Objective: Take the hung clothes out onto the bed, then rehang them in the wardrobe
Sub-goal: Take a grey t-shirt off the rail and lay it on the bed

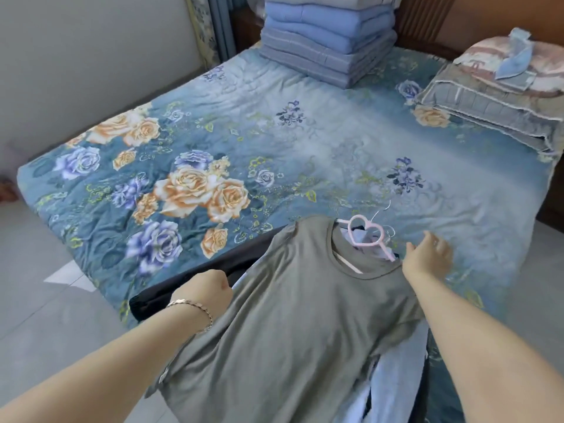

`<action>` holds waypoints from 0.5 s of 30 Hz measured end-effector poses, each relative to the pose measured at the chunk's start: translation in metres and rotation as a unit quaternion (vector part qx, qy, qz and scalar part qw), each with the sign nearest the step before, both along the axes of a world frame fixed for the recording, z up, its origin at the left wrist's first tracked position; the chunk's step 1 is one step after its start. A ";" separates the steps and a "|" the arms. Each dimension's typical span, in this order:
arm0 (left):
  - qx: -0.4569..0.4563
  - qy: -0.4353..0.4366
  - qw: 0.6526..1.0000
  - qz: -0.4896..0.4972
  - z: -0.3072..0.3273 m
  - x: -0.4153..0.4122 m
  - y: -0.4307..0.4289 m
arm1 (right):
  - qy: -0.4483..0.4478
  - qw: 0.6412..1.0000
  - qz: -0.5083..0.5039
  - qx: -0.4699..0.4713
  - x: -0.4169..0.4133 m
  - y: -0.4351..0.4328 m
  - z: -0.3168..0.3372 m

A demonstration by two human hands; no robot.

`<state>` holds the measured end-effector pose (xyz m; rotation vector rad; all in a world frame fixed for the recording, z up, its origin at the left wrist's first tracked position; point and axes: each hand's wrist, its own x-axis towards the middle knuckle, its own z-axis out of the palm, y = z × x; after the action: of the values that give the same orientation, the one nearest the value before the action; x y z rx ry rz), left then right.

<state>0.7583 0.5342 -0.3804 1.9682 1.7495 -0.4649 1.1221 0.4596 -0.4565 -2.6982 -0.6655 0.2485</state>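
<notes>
A grey-green cotton T-shirt (pixel 290 325) on a pink plastic hanger with a heart-shaped top (pixel 364 232) lies over the near edge of the bed with the blue floral quilt (pixel 305 154), on top of pale blue and black garments (pixel 396 370). The left hand (pixel 210 290) is fisted around the shirt's left shoulder. The right hand (pixel 428 257) hovers just beside the hanger, fingers loosely spread. Folded blue blankets (pixel 328 38) are stacked at the far edge.

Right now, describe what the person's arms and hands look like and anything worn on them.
Both forearms are bare, with no sleeves in view. The left hand has a thin chain bracelet of small, flat, pale metallic links around the wrist. The right hand shows no bracelet, watch or glove. No rings are visible on either hand, though the left fingers are mostly hidden.
</notes>
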 end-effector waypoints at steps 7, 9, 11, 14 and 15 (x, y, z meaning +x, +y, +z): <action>-0.021 -0.033 0.998 0.041 0.000 -0.041 -0.019 | 0.064 0.966 0.191 -0.164 -0.086 0.005 -0.007; -0.020 -0.036 0.998 0.054 0.007 -0.061 -0.027 | 0.118 0.926 0.300 -0.194 -0.128 0.015 0.004; -0.014 -0.032 0.997 0.071 0.017 -0.086 -0.035 | 0.165 0.880 0.386 -0.220 -0.174 0.023 0.023; -0.008 -0.032 0.994 0.102 0.037 -0.134 -0.052 | 0.178 0.816 0.496 -0.239 -0.254 0.032 0.060; -0.004 -0.031 0.993 0.111 0.043 -0.153 -0.060 | 0.171 0.799 0.525 -0.239 -0.282 0.033 0.073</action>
<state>0.6053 0.4741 -0.3372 1.7374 1.8957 -0.3309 0.8397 0.4927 -0.3839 -2.2213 -2.1288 1.2735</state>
